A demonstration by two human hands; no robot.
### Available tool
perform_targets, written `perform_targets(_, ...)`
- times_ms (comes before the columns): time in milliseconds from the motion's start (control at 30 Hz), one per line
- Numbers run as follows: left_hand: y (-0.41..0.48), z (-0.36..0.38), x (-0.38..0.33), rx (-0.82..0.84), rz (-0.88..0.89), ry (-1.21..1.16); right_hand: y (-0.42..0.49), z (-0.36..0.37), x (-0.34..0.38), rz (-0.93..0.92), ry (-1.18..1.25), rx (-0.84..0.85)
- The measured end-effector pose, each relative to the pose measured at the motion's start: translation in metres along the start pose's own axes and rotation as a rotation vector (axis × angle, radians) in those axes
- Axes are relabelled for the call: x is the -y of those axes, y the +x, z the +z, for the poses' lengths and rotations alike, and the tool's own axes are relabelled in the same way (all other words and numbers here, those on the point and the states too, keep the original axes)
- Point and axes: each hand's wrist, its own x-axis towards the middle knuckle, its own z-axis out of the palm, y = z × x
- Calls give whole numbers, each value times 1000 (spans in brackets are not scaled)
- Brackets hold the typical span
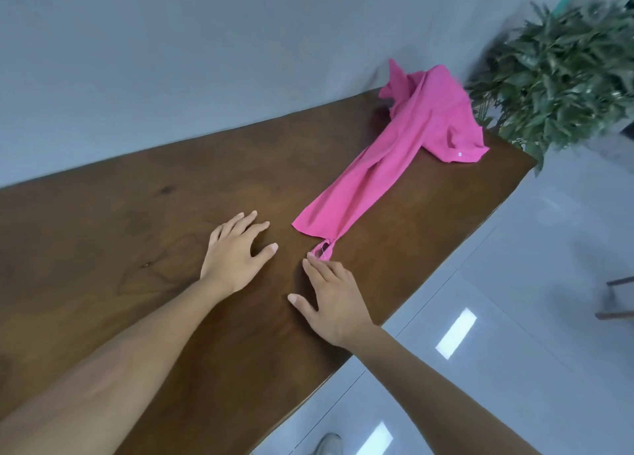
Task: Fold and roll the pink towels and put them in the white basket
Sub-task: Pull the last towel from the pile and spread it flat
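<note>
Pink towel (394, 166): unfolded, drawn out in a long creased strip on the right part of the tabletop (120, 221). Far end heaped near the grey wall (206, 60); near end narrowed to a small twisted corner close to the front edge. Left hand (236, 252): palm down on the tabletop, fingers (245, 219) straight and spread, holding nothing, just beside the towel's near end, not touching it. Right hand (332, 296): palm down, fingers straight, thumb out; fingertips touching the twisted corner, no grip seen. Potted plant (562, 77) noted beyond the tabletop's right end. Pale tiled floor (531, 283) below, shoe (329, 444) at bottom edge.
</note>
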Motion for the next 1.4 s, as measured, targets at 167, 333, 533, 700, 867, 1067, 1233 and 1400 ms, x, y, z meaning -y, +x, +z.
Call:
perform_targets(167, 9, -10, 2, 39, -35, -199, -26, 9, 39, -56, 67, 54)
perform_targets(333, 10, -25, -15, -29, 10, -260, -31, 4, 30, -88, 131, 10)
perform_targets(533, 13, -21, -65, -14, 180, -221, -29, -18, -30, -34, 116, -43)
perform_targets(700, 23, 6, -113, 24, 165, -122, -28, -36, -89, 33, 130, -47)
perform_targets(867, 37, 32, -130, 35, 36, 36, -25, -46, -133, 44, 173, -43)
perform_targets(1067, 43, 24, -131, 4, -117, -155, -1, -55, -165, -23, 240, -97)
perform_targets(1233, 42, -18, -134, -36, -201, -470, 46, -73, -164, -94, 278, -276)
perform_targets(1400, 22, -57, -135, -8, -212, -606, 85, -78, -149, -202, 172, -380)
